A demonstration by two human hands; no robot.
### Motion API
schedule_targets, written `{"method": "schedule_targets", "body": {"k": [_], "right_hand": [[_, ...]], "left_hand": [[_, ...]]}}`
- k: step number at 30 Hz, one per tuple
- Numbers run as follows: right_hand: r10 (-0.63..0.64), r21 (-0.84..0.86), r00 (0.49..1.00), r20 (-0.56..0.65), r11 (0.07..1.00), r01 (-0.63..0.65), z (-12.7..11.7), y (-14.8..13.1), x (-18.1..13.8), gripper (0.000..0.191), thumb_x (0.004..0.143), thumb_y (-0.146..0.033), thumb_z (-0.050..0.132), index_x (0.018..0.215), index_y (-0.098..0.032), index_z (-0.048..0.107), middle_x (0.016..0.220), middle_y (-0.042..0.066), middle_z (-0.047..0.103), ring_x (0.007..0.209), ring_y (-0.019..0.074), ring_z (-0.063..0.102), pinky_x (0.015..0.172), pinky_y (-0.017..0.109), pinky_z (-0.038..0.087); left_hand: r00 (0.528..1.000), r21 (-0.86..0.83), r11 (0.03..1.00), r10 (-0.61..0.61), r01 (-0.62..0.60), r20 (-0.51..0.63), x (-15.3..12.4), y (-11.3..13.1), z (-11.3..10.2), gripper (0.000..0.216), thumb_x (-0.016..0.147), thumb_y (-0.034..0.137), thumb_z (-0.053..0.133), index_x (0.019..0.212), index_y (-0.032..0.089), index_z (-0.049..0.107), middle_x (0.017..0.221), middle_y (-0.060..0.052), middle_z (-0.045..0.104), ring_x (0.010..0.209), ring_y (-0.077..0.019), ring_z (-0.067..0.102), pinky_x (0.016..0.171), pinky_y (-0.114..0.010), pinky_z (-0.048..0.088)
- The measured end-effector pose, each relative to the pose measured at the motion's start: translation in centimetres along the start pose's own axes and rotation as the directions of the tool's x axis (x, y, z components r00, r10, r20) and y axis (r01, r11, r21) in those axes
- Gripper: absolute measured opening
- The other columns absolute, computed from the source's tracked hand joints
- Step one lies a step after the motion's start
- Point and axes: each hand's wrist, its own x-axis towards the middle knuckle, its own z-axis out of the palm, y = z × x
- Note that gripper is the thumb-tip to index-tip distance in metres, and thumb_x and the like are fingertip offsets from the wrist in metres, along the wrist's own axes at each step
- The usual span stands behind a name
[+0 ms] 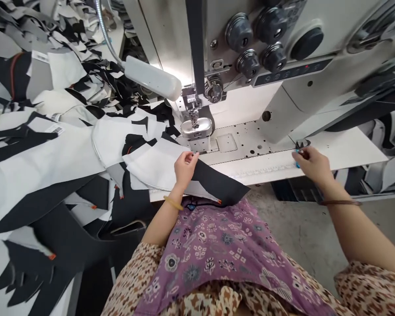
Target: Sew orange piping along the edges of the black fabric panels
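My left hand (185, 169) is pinched closed just in front of the sewing machine's metal post (196, 129), over the white and black fabric piece (161, 162). Whatever lies between its fingertips is too small to make out. That fabric piece hangs over the table's front edge onto my lap, with a small orange tip at its lower end. Over at the table's right, my right hand (312, 166) has its fingers closed around a small blue item (297, 159), mostly hidden by the fingers. Beside it sits a small dark pronged object (303, 144).
A white lamp (151, 78) on a bendable neck hangs left of the needle. Cut fabric pieces (52, 149) are heaped across the left side. A ruler strip (263, 171) runs along the table's front edge. More pieces (390, 175) lie at the far right.
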Motion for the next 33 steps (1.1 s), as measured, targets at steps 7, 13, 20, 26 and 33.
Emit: {"method": "schedule_targets", "body": {"k": [7,13,20,26,33], "right_hand": [[-0.632,0.211,0.773,0.051,0.764,0.61,5.8,-16.5,-1.3,0.046,0.076,-0.052,0.058,0.109,-0.021,0.058,0.11,0.009,0.061,0.079,0.019,0.058,0.068,0.031,0.042],[-0.801,0.361,0.594,0.071,0.576,0.734,8.2,-24.6,1.3,0.074,0.069,-0.049,0.065,0.134,-0.021,0.043,0.133,0.008,0.049,0.111,0.0272,0.052,0.086,0.037,0.047],[-0.533,0.808,0.845,0.046,0.518,0.283,9.8,-22.0,0.2,0.062,0.073,-0.045,0.061,0.129,-0.027,0.041,0.136,0.007,0.044,0.069,0.0087,0.054,0.054,0.023,0.045],[-0.277,0.857,0.951,0.138,0.514,0.026,8.4,-19.5,-3.4,0.039,0.081,-0.055,0.05,0.103,-0.023,0.049,0.078,-0.001,0.051,0.045,0.0033,0.035,0.044,0.021,0.035],[-0.407,0.787,0.711,0.573,0.517,-0.338,6.3,-21.9,-7.5,0.033,0.079,-0.052,0.049,0.082,-0.019,0.046,0.058,-0.004,0.05,0.044,0.0089,0.05,0.041,0.02,0.037]], "left_hand": [[0.999,-0.124,0.992,-0.016,0.022,0.048,2.6,1.7,2.3,0.015,0.076,0.033,0.061,0.073,0.019,0.065,0.055,0.006,0.051,0.054,-0.0071,0.044,0.058,-0.02,0.037],[0.996,-0.297,0.954,-0.014,0.041,0.09,1.7,1.4,0.0,0.022,0.077,0.04,0.06,0.074,0.018,0.066,0.061,0.005,0.057,0.051,-0.0059,0.047,0.054,-0.019,0.04],[0.989,-0.556,0.82,-0.091,0.139,0.113,2.3,2.0,-1.0,0.025,0.073,0.043,0.063,0.071,0.018,0.066,0.069,0.002,0.059,0.058,-0.0059,0.049,0.058,-0.019,0.042],[0.997,-0.646,0.76,-0.037,0.069,0.064,2.9,2.9,-1.3,0.023,0.072,0.04,0.066,0.067,0.018,0.063,0.088,0.0,0.058,0.071,-0.0064,0.053,0.065,-0.02,0.045],[0.998,-0.707,0.705,-0.022,0.055,0.055,3.2,3.3,-1.4,0.021,0.076,0.037,0.065,0.068,0.018,0.062,0.09,0.0,0.059,0.068,-0.005,0.054,0.064,-0.02,0.045]]}}
